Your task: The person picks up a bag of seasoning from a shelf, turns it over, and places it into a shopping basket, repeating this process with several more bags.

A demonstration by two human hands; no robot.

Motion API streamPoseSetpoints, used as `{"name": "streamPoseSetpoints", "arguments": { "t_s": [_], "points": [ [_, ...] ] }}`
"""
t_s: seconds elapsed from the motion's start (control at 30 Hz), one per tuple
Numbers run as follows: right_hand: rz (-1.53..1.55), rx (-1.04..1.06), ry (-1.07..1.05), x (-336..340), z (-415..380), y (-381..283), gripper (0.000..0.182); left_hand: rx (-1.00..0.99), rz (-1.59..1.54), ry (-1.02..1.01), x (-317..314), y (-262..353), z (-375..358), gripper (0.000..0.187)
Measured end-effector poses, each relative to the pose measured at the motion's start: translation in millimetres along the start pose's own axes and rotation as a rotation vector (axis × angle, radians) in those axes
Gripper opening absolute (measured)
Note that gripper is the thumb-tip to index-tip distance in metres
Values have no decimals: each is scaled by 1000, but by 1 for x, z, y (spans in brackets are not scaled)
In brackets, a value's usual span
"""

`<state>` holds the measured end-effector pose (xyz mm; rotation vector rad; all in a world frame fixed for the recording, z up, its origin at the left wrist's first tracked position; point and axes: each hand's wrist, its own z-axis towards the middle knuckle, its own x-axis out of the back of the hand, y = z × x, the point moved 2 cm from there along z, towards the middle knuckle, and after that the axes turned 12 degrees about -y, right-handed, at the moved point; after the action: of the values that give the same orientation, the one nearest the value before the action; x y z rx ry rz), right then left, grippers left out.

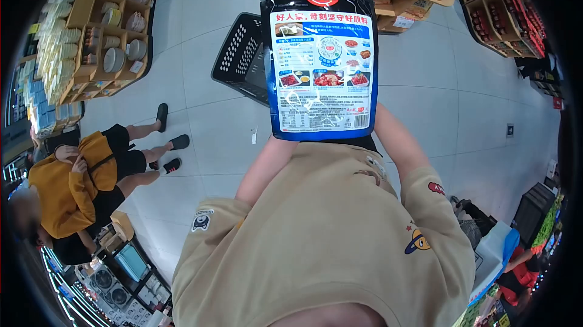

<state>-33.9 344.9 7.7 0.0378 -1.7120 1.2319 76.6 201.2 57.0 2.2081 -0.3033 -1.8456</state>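
A blue and black seasoning pouch (320, 59) with a white label panel and small food pictures is held upright in front of me, its printed side toward the camera. Both my forearms reach up from my beige T-shirt to its lower edge. My left hand (276, 143) and my right hand (381, 121) are almost fully hidden behind the pouch, and only the wrists show. A black perforated shopping basket (240, 53) sits just behind the pouch on its left; I cannot tell what supports it.
A person in a yellow top and black shorts (79, 175) stands at the left on the white tile floor (449, 102). Wooden shelves of bowls (112, 29) are upper left, and shelves of red packets (504, 17) upper right. A blue-and-white bag (495, 254) is lower right.
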Motion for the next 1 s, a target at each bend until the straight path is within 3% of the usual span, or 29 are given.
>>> {"name": "streamPoseSetpoints", "arguments": {
  "t_s": [0.2, 0.3, 0.5, 1.0],
  "points": [
    [207, -41, -44, -19, 14, -16, 36, 36, -7, 3, 32, 51, -23, 59],
    [-422, 68, -104, -27, -3, 1, 23, 60, -4, -2, 39, 64, -25, 59],
    [-496, -24, -123, -7, -69, 3, 14, 91, 16, -9, 43, 67, -18, 58],
    [-652, -621, -47, -27, -253, -35, 18, 173, 129, -38, 51, 65, 30, 57]
  ]
}}
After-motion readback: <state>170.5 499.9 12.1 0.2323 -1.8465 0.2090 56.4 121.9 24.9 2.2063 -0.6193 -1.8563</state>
